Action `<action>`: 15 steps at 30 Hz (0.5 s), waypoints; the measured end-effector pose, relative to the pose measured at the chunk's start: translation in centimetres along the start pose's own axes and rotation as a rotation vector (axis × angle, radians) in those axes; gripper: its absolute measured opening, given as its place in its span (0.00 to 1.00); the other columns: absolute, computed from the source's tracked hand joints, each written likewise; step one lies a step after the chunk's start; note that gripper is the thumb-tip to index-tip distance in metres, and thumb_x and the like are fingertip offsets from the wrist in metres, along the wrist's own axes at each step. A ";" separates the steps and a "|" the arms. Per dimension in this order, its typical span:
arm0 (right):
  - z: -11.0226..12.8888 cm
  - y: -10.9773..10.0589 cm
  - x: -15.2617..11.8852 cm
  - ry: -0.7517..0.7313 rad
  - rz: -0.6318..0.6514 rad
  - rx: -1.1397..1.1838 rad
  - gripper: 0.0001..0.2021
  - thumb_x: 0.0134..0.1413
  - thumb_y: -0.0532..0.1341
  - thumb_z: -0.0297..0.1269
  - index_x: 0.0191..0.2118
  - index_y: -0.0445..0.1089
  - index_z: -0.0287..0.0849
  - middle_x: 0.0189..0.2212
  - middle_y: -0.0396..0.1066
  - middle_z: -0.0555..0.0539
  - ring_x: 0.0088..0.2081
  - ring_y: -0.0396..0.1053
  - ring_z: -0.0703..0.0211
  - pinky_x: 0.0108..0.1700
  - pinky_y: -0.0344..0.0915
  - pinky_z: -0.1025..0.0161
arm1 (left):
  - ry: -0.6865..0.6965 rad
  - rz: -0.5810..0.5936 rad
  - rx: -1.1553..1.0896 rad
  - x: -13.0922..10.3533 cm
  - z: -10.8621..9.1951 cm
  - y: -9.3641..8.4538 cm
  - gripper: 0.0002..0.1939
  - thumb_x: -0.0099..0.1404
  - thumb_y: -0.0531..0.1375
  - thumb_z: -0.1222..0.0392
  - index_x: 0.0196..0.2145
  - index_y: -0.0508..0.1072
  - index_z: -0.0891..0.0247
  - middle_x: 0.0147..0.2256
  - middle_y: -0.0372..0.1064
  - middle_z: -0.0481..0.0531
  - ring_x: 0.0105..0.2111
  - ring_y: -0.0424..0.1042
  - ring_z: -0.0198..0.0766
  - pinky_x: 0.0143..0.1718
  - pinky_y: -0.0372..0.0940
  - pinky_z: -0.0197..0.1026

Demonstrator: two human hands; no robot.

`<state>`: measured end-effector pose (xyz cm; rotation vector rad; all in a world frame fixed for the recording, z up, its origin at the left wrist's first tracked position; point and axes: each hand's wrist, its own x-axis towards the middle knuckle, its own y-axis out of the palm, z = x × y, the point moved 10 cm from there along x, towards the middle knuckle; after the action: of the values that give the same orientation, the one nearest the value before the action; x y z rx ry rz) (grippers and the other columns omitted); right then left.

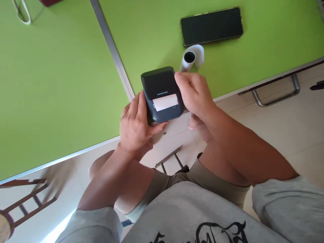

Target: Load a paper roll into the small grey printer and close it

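A small dark label printer is held at the front edge of the green table. A white strip of label paper sticks out of its slot, above a power button. My left hand is closed round the printer's left side, its thumb along the lower edge. On the other side, my right hand has its fingers curled against the printer's upper right edge; the fingertips are partly hidden. Just beyond my right hand stands a white paper roll with a loose end curling off to the right.
On the green table a black phone lies behind the roll. A metal strip divides the tabletop. A white cord loop is at the far left. Stool legs stand on the floor at lower left.
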<state>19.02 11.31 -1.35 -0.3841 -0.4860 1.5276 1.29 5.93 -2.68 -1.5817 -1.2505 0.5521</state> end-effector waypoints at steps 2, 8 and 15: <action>0.1 -0.1 -0.1 -0.010 -0.010 0.004 0.26 0.75 0.53 0.42 0.23 0.44 0.46 0.20 0.45 0.53 0.24 0.48 0.62 0.30 0.46 0.57 | 0.013 0.016 0.005 -0.2 -0.3 -0.1 0.52 0.66 0.55 0.23 0.72 0.57 0.67 0.65 0.67 0.71 0.62 0.71 0.62 0.62 0.65 0.57; 0.3 -0.5 -0.4 -0.013 -0.049 0.041 0.25 0.73 0.57 0.37 0.23 0.46 0.46 0.19 0.46 0.55 0.23 0.49 0.64 0.29 0.46 0.60 | 0.005 0.023 -0.027 -0.2 -0.2 -0.2 0.52 0.66 0.54 0.23 0.72 0.59 0.66 0.64 0.68 0.70 0.61 0.73 0.61 0.61 0.66 0.57; -1.3 -0.1 0.0 0.069 0.026 0.113 0.21 0.72 0.58 0.41 0.27 0.51 0.45 0.21 0.54 0.55 0.26 0.57 0.65 0.30 0.54 0.62 | -0.006 0.001 -0.003 0.1 0.1 -0.2 0.55 0.63 0.52 0.19 0.71 0.62 0.67 0.63 0.70 0.68 0.59 0.75 0.59 0.60 0.66 0.54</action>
<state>19.78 11.42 -2.45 -0.3552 -0.3397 1.5544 1.17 6.05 -2.51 -1.5838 -1.2559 0.5564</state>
